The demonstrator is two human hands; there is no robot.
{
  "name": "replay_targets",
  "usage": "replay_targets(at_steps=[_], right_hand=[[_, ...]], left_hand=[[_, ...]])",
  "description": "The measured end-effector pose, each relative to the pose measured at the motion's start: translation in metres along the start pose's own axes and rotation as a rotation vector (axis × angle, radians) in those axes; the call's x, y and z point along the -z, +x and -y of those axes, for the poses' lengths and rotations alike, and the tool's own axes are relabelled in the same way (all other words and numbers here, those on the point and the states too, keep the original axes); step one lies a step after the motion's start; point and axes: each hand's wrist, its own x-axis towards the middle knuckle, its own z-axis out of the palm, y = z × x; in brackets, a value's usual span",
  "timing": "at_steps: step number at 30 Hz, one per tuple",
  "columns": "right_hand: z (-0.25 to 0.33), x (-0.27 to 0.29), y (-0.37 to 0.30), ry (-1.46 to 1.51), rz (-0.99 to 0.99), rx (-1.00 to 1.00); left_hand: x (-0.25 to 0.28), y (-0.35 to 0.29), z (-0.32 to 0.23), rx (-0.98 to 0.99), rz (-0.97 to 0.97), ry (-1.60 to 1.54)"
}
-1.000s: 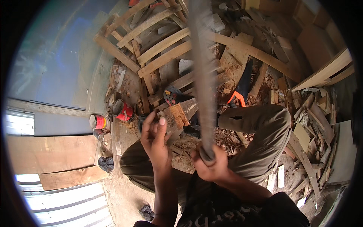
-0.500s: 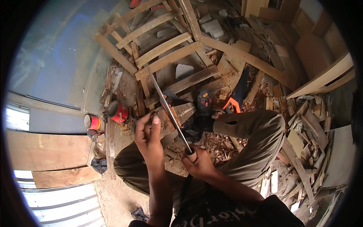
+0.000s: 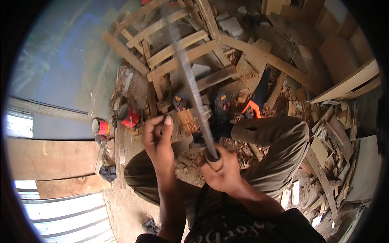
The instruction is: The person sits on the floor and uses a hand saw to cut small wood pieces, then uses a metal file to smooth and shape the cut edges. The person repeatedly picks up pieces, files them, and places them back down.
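My right hand (image 3: pixel 223 170) is wrapped round the wooden handle of a machete (image 3: pixel 188 75). Its long metal blade points up and away, smeared by motion, and passes in front of a wood block (image 3: pixel 186 122). The block shows a fresh orange-brown cut face and lies between my knees. My left hand (image 3: pixel 159 135) grips the block's left end, thumb upright and fingers curled; part of that grip is hidden. The blade is raised across the view, and whether it touches the block cannot be told.
A slatted wooden chair frame (image 3: pixel 178 60) lies ahead. A handsaw with an orange handle (image 3: pixel 253 108) rests right of my shoes. Two red cans (image 3: pixel 129 116) stand at left. Wood chips and scrap boards (image 3: pixel 332 141) cover the ground on the right.
The machete has swung up and turned, now showing its broad side, away from the block's cut face. My right hand has shifted slightly right. The left hand stays nearly in place.
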Motion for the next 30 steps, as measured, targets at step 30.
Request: replay_targets(at_steps=[30], right_hand=[[-0.007, -0.017, 0.006, -0.170, 0.166, -0.240]], left_hand=[[0.002, 0.016, 0.003, -0.220, -0.120, 0.104]])
